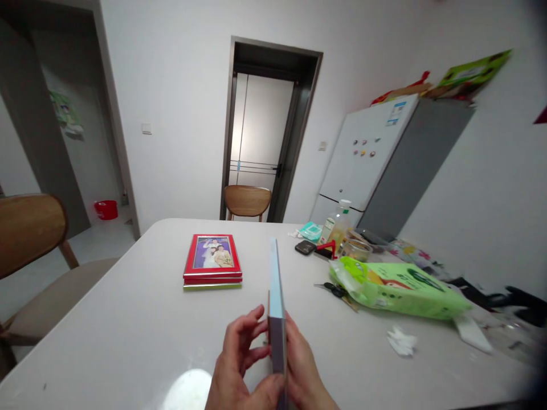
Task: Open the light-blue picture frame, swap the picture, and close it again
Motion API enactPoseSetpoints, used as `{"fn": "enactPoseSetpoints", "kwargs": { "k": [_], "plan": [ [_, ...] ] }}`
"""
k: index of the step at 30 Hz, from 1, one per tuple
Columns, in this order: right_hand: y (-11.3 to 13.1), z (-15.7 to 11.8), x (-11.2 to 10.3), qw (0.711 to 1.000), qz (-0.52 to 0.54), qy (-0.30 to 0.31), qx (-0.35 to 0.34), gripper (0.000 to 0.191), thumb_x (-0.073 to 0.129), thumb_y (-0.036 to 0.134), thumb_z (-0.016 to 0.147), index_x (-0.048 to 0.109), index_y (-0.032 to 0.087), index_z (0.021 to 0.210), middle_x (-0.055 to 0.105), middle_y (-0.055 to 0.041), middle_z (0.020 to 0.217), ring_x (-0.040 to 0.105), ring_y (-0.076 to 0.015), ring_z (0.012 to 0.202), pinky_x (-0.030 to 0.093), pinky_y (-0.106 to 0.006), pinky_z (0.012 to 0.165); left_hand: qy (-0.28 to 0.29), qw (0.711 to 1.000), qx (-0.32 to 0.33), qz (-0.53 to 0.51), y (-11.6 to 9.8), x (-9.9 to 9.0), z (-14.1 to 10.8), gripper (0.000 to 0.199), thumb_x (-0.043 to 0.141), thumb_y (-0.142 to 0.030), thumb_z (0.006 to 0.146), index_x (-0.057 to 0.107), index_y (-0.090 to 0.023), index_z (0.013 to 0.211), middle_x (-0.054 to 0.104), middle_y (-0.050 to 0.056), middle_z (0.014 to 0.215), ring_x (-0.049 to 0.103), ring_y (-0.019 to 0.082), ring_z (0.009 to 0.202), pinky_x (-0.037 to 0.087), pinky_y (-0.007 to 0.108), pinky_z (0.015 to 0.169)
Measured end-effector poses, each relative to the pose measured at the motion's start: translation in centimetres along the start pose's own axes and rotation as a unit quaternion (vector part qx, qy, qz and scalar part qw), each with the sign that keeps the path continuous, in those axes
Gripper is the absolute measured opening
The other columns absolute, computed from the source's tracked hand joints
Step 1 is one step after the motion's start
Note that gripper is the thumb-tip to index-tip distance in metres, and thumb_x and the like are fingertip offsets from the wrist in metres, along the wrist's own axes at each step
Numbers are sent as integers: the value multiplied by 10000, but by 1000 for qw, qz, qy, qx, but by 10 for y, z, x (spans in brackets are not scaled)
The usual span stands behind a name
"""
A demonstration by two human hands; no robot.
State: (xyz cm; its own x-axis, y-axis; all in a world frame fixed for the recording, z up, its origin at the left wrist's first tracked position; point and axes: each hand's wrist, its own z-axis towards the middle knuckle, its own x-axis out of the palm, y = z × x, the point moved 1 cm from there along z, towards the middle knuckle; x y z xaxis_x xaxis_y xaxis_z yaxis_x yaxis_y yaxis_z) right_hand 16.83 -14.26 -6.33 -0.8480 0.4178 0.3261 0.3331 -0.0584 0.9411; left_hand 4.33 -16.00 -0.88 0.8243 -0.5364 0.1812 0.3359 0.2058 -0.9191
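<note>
Both hands hold a thin light-blue picture frame (276, 296) edge-on above the near part of the white table (128, 330). My left hand (239, 364) grips its left face with the fingers curled against it. My right hand (305, 370) presses on its right face. The frame's front is not visible from this angle. Farther back on the table lies a small stack of red picture frames (212, 261), the top one showing a photo.
A green plastic pack (397, 287), a crumpled tissue (401, 340), a bottle (339, 223), a jar (356, 247) and small clutter lie at the right. Wooden chairs stand at the left (29, 233) and at the far side (248, 200). A fridge (384, 159) stands by the wall.
</note>
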Motion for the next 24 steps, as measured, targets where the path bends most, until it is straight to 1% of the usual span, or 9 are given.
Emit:
{"fn": "enactPoseSetpoints", "kwargs": {
  "k": [2,4,5,7,9,12,14,19,24],
  "plan": [
    [12,22,-32,996,-80,-46,-6,541,448,407,727,313,186,1201,651,-21,788,618,-172,633,475,-269,517,0,999,-29,-29,3,2,16,702,653,-289,634,217,-223,1180,424,97,1196,508,247,979,444,339,806],
    [21,47,-65,966,-243,-83,-24,574,398,371,747,256,123,1244,653,-48,860,625,-168,705,485,-266,584,14,996,-72,-48,15,1,32,726,622,-216,631,190,-181,1214,474,103,1141,538,220,921,444,319,799],
    [24,60,-80,954,-284,-95,-26,576,398,348,740,269,96,1242,654,-59,866,625,-173,717,483,-270,602,20,995,-89,-44,25,0,39,697,601,-194,635,212,-157,1212,495,105,1120,535,214,924,440,303,799],
    [28,83,-104,930,-350,-111,-33,554,419,313,716,345,77,1212,659,-64,847,624,-184,720,473,-277,627,26,993,-109,22,50,-3,49,644,567,-161,635,262,-122,1201,527,100,1090,527,204,934,435,265,781],
    [33,103,-119,904,-406,-127,-45,526,456,294,693,419,86,1175,657,-70,854,613,-205,767,452,-293,680,25,978,-124,165,76,-5,56,627,531,-142,647,268,-116,1216,553,77,1056,537,182,902,427,235,763],
    [39,127,-128,852,-499,-146,-67,465,499,279,692,491,94,1119,631,-107,930,569,-234,892,396,-317,789,12,919,-127,372,101,-3,65,613,532,-161,665,301,-118,1230,549,75,1040,510,193,923,380,247,807],
    [41,139,-130,819,-549,-149,-75,399,511,279,720,517,102,1078,609,-116,975,546,-226,931,370,-341,831,4,895,-123,428,109,0,70,600,555,-187,661,344,-107,1217,537,98,1021,483,224,938,353,281,823],
    [35,158,-132,752,-638,-138,-93,304,453,343,807,499,155,1041,547,-59,1043,529,-168,915,397,-404,815,0,869,-90,486,116,7,82,535,564,-207,667,409,-121,1172,518,103,989,443,245,933,317,303,819],
    [38,155,-126,695,-697,-132,-121,306,423,295,818,508,127,1059,582,-85,1002,545,-174,898,399,-344,815,0,855,-57,515,119,8,87,437,546,-193,678,459,-156,1105,517,69,1006,420,228,947,303,283,811]
  ]
}}
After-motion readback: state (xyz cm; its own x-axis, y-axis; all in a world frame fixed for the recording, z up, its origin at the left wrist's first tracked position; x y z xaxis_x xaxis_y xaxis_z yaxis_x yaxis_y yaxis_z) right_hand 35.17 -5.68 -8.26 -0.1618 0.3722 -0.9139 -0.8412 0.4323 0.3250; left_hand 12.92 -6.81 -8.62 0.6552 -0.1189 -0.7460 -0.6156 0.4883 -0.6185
